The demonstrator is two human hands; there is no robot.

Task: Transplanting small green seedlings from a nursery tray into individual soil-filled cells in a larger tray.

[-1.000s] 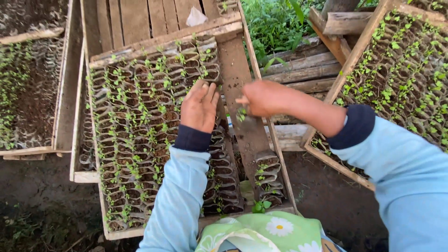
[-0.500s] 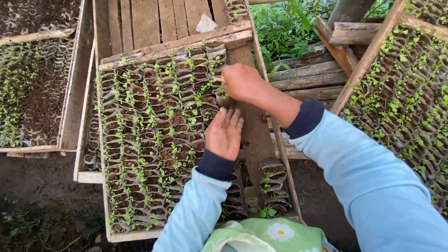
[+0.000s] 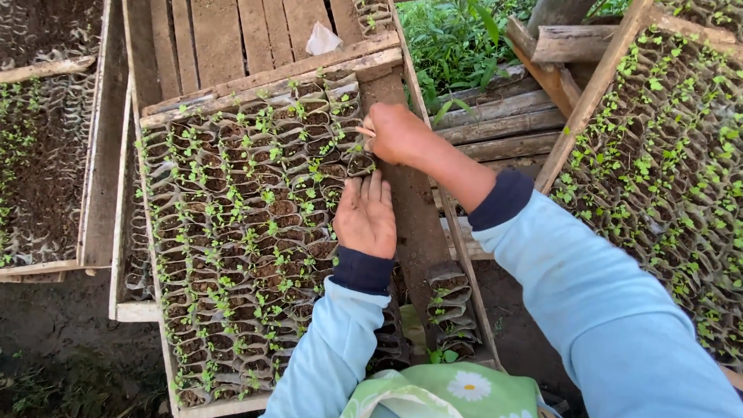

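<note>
Far left: wooden tray [image 3: 101, 155] of dark soil, sparse sprouts. Centre: slatted wooden crate [image 3: 271, 73] packed with small seedling pots [image 3: 248, 232], green shoots in most. Left hand [image 3: 366, 217] flat, palm down, fingers spread, nothing gripped, resting on pots at crate's right edge. Right hand [image 3: 395, 131] just above, grip closed, pinching thin pale stick [image 3: 364, 131] over pot near top right corner. Bare soil strip [image 3: 410, 224] beside hands. Far right: tilted seedling tray [image 3: 665, 170].

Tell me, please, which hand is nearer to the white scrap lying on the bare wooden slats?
The right. The right hand works at the tray's far corner, just short of the white scrap; the left hand rests flat on the seedling pots, closer to the person.
</note>
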